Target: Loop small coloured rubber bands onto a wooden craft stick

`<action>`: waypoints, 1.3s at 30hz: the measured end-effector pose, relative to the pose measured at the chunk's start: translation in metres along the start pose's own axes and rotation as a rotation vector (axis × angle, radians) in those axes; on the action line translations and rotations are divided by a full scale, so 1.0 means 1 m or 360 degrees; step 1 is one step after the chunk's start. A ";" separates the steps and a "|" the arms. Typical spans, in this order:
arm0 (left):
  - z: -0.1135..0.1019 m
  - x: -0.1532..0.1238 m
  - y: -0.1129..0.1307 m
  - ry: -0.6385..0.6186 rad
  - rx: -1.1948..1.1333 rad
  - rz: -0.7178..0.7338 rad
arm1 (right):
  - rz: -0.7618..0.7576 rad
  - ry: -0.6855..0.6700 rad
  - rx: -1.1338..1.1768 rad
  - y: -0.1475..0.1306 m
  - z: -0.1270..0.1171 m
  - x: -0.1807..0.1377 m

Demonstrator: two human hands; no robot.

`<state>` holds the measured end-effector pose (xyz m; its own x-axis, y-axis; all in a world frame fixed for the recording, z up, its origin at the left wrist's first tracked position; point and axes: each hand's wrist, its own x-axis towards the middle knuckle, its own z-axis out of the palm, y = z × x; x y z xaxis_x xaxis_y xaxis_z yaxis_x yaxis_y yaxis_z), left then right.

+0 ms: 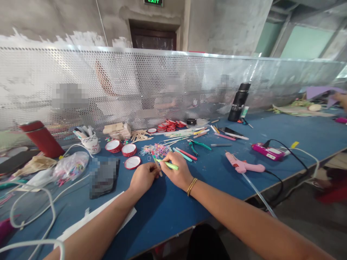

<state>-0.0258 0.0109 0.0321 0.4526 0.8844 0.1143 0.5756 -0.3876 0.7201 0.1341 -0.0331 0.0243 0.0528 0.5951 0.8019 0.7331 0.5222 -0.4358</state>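
My left hand [143, 177] rests on the blue table [173, 206], fingers closed on a small wooden craft stick [156, 163] with coloured bands on it. My right hand [176, 170], with a gold bracelet at the wrist, grips a light green pen [170, 165] whose tip meets the stick. Just beyond both hands lies a heap of small coloured rubber bands [155, 149].
Red-rimmed round lids [129, 150], a cup of tools [90, 141], green pliers [197, 145], pens, a pink glue gun [242, 166] with its cable, a pink device [267, 151], a black bottle [239, 102], a red flask [42, 139] and a perforated metal screen [173, 83] surround the work spot.
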 end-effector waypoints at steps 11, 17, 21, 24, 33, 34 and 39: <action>0.000 0.000 0.000 -0.0010 -0.0022 0.0008 | 0.0033 0.0029 -0.0013 -0.001 0.000 0.000; -0.001 -0.001 0.001 0.0004 0.0000 0.0018 | -0.0018 -0.0009 0.0046 0.000 0.001 0.000; 0.000 0.000 0.000 -0.0003 0.0004 -0.0001 | 0.0038 0.0035 -0.0006 0.000 0.000 0.000; 0.000 0.000 0.000 -0.0006 0.0003 -0.0005 | 0.0020 0.0027 0.0029 0.000 0.000 0.000; 0.000 -0.001 0.001 -0.0008 -0.0011 -0.0010 | 0.0026 0.0022 0.0035 -0.001 0.000 0.000; 0.000 0.000 0.001 -0.0008 -0.0013 -0.0004 | 0.0022 0.0013 0.0043 0.000 0.000 0.000; 0.000 -0.001 0.002 0.0002 0.0003 -0.0013 | 0.0032 0.0045 0.0029 0.000 0.000 0.000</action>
<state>-0.0253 0.0097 0.0337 0.4470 0.8878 0.1093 0.5806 -0.3809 0.7196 0.1339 -0.0335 0.0244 0.0869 0.5881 0.8041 0.7191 0.5215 -0.4592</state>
